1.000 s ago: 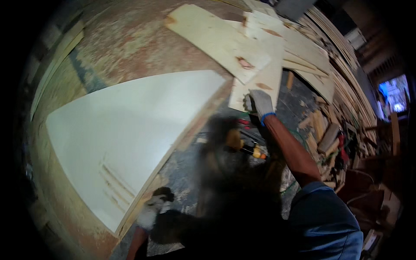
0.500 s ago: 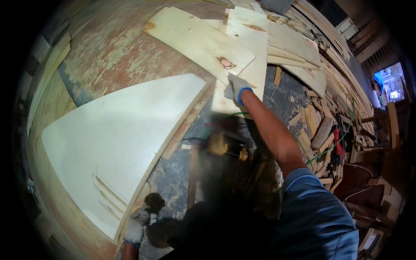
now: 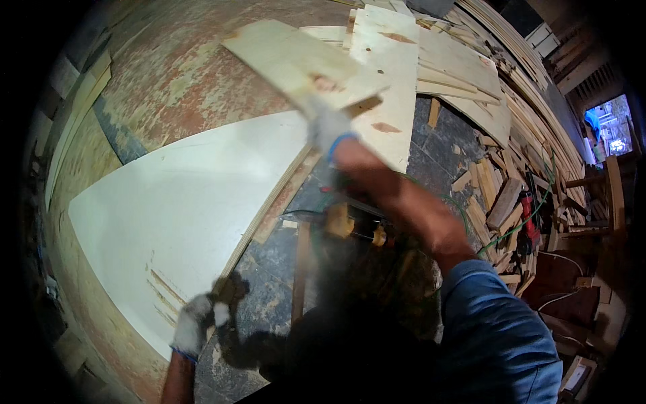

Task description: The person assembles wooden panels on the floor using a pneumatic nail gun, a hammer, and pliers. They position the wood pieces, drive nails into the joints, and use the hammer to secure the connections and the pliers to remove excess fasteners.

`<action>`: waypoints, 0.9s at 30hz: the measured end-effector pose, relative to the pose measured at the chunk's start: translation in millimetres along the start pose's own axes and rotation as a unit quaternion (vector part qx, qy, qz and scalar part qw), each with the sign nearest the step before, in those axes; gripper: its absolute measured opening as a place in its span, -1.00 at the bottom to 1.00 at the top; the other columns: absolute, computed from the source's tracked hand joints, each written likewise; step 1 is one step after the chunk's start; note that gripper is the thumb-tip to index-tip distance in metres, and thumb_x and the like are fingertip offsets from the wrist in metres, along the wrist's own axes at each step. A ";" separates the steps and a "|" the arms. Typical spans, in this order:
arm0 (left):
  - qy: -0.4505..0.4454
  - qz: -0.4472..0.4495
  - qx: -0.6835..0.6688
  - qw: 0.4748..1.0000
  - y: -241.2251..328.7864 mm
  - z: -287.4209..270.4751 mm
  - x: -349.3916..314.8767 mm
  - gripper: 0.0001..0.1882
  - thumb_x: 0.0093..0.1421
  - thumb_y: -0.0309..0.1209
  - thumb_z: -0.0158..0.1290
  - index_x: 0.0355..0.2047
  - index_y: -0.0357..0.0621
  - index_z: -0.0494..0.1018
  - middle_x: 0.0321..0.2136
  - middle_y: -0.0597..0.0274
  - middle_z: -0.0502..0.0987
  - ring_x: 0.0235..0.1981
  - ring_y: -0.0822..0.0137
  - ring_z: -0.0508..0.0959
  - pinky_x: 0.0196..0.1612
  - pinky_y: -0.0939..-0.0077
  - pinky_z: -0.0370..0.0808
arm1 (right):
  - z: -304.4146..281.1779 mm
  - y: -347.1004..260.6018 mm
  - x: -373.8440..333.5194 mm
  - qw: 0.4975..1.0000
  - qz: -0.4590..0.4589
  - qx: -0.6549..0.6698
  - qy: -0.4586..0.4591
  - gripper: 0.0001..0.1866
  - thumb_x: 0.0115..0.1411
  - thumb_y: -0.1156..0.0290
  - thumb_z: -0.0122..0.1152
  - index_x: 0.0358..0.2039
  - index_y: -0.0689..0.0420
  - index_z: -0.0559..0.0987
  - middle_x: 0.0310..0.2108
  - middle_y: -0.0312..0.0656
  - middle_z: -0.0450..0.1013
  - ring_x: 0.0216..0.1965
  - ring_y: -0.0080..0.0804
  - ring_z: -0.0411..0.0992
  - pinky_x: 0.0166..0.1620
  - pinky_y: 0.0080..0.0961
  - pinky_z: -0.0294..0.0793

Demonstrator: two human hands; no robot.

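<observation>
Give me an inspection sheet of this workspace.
Surface: worn reddish board, patchy.
Work pieces: white panel with curved edge, brown marks; pale board, blurred.
Clutter: wood offcuts at right, red tool among them; yellow tool, partly shadowed.
Hands: gloved left hand at the white panel's edge, grip unclear; gloved right hand holding the pale board's near end, blurred.
Cables: green cord across the wood offcuts.
Surroundings: long strips stacked upper right; bright opening far right.

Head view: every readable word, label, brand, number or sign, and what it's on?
None readable.
White panel: brown streaks, no lettering visible.
Pale board at the right hand: blurred; no lettering visible.
Yellow item, red tool: any markings too small or dark to read.
</observation>
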State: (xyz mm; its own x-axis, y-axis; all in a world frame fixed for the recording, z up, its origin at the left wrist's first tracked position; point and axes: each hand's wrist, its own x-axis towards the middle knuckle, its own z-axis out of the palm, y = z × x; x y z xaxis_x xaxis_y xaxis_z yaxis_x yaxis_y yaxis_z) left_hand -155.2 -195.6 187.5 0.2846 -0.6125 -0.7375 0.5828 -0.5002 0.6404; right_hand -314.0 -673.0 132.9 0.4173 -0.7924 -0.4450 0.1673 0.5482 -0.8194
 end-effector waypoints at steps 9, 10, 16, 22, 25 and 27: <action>-0.139 0.095 -0.109 0.980 76.8 82.0 157.0 -0.32 0.40 0.11 -0.05 0.19 -0.29 0.36 -0.05 0.07 0.60 -0.17 0.26 0.63 -0.11 0.39 0.59 | 60.5 171.4 -259.9 0.911 0.216 -0.015 -0.351 -0.72 0.35 0.16 0.07 -0.28 0.11 0.55 -0.50 -0.25 0.47 -0.56 -0.46 0.44 -0.38 -0.52 0.45; -0.017 0.138 -0.094 0.986 71.0 109.9 159.1 -0.40 0.40 0.03 -0.02 0.17 -0.27 0.39 -0.05 0.09 0.60 -0.16 0.25 0.63 -0.11 0.36 0.59 | 50.2 176.2 -263.3 0.876 0.290 -0.014 -0.386 -0.73 0.34 0.18 0.09 -0.26 0.12 0.57 -0.50 -0.24 0.47 -0.57 -0.44 0.44 -0.35 -0.52 0.49; -0.048 0.078 -0.050 0.995 53.0 99.8 148.6 -0.72 0.30 -0.38 0.14 -0.04 -0.27 0.50 -0.17 0.20 0.59 -0.19 0.39 0.57 -0.09 0.45 0.54 | -30.5 125.0 -242.3 0.767 0.090 -0.401 -0.493 -0.70 0.38 0.19 0.10 -0.10 0.14 0.61 -0.21 -0.10 0.55 -0.15 -0.35 0.52 -0.08 -0.31 0.56; 0.020 0.253 0.083 0.964 123.5 63.0 123.4 -0.76 0.27 -0.40 0.18 -0.15 -0.33 0.53 -0.25 0.26 0.59 -0.29 0.47 0.55 -0.18 0.56 0.51 | -93.1 133.6 -238.7 0.722 -0.032 -0.618 -0.311 -0.68 0.33 0.12 0.09 -0.14 0.07 0.62 -0.22 -0.01 0.58 -0.15 -0.04 0.57 -0.01 -0.12 0.53; 0.088 0.191 0.230 0.950 152.2 53.9 84.2 -0.78 0.26 -0.35 0.17 -0.20 -0.26 0.56 -0.41 0.36 0.55 -0.43 0.51 0.49 -0.36 0.57 0.44 | -159.3 167.2 -231.2 0.656 -0.321 -0.627 -0.271 -0.64 0.24 0.05 0.18 -0.25 0.11 0.61 -0.32 0.00 0.56 -0.21 0.04 0.56 -0.07 -0.05 0.54; 0.123 0.166 0.247 0.947 161.7 34.7 56.4 -0.78 0.26 -0.35 0.15 -0.18 -0.24 0.56 -0.39 0.34 0.57 -0.37 0.49 0.52 -0.30 0.52 0.47 | -137.3 144.7 -233.4 0.713 -0.064 -0.682 -0.151 -0.61 0.21 0.03 0.18 -0.20 0.11 0.61 -0.27 0.01 0.57 -0.18 0.07 0.55 -0.09 -0.01 0.54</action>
State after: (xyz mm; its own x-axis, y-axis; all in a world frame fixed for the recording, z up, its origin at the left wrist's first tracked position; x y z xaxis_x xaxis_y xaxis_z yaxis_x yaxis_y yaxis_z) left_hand -71.3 -332.3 256.9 0.5935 -0.6561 -0.4661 0.0202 -0.5668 0.8236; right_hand -509.8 -445.5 68.6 0.6846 -0.6056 -0.4056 -0.7164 -0.4563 -0.5278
